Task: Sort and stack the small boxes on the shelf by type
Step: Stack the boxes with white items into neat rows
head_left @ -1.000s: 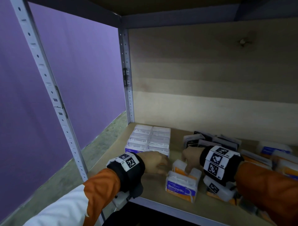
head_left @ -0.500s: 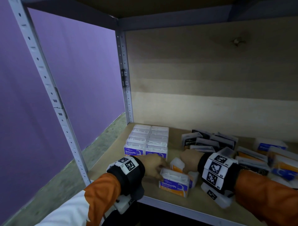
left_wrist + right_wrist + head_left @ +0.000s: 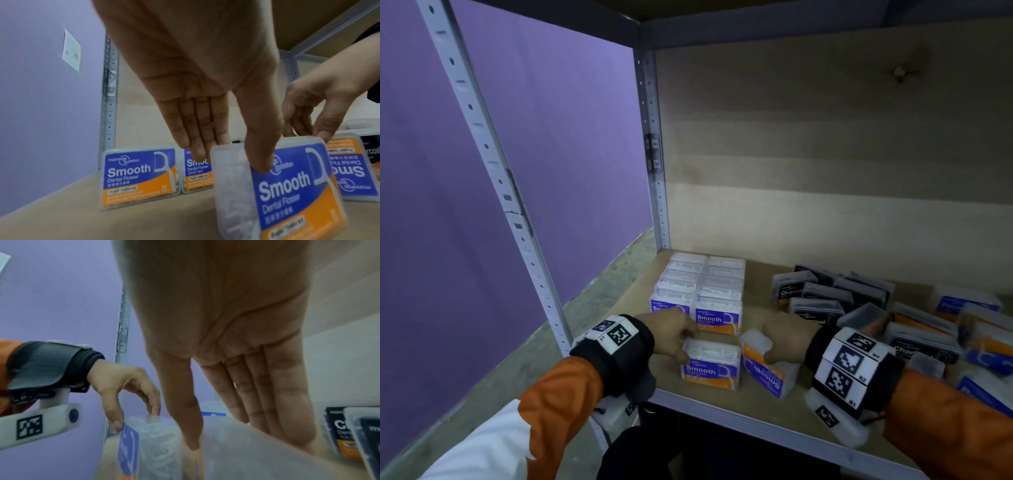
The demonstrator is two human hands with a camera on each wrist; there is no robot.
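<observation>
L hand [image 3: 671, 334] is pinched on a Smooth box [image 3: 710, 365] near the shelf [image 3: 763, 425] front edge: thumb [image 3: 261, 155] pressed on the label face, fingers [image 3: 197, 142] laid behind the top edge. Box is stood on its long edge, long axis running L-R along the shelf front, label facing the camera, text upright. In the L wrist view it's seen tilted, clear side panel at left.

R hand [image 3: 787, 339] is pinched on a second Smooth box [image 3: 768, 371], just beside the first on the right, touching or nearly so; can't tell which. Long axis is pointed roughly front-to-back, label text reads upside down/sideways from head view. Thumb [image 3: 185, 418] on one side, fingers [image 3: 287, 410] on the other, per R wrist view; box is blurred there.

Sorted block of Smooth boxes [image 3: 702, 291], two columns, sits at back-left near the rear post, labels facing front. Charcoal boxes [image 3: 822, 298] are loosely grouped mid-shelf, behind the R hand. Mixed boxes [image 3: 962, 329] piled far right, not aligned.

View diffs: L wrist view shows the printed "Dental Flosser" text and both hands' fingertips on box tops; head view hides fingertips behind knuckles. R wrist view shows the L wrist cam mount [image 3: 41, 423] and Charcoal labels at right edge.
</observation>
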